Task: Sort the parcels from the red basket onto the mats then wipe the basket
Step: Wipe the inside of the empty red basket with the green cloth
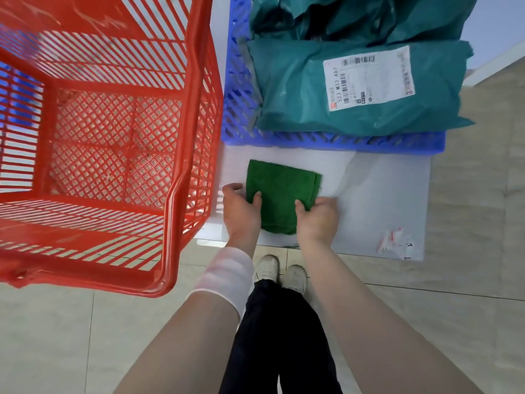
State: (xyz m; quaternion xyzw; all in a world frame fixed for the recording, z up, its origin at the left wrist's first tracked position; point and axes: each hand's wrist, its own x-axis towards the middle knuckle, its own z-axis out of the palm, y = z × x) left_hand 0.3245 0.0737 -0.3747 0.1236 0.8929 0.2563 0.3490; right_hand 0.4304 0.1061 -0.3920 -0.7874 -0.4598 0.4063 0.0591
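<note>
Sorting appears complete: the red plastic lattice basket point(184, 81), at left, holds no parcel. Step in hand, as judged: taking up the cloth for wiping.

The left hand point(241, 207) and right hand point(319, 216) each grip a near corner of the folded green cloth point(279, 189). It lies on a flat white sheet point(383, 194), just right of the basket.

Next move: lift the cloth clear and carry it left into the basket.

Count:
- one basket
- one cloth
- one blue slatted plastic mat point(238, 89), far right
- teal plastic parcels point(298, 95) on the mat: one labelled, at least one more behind
</note>
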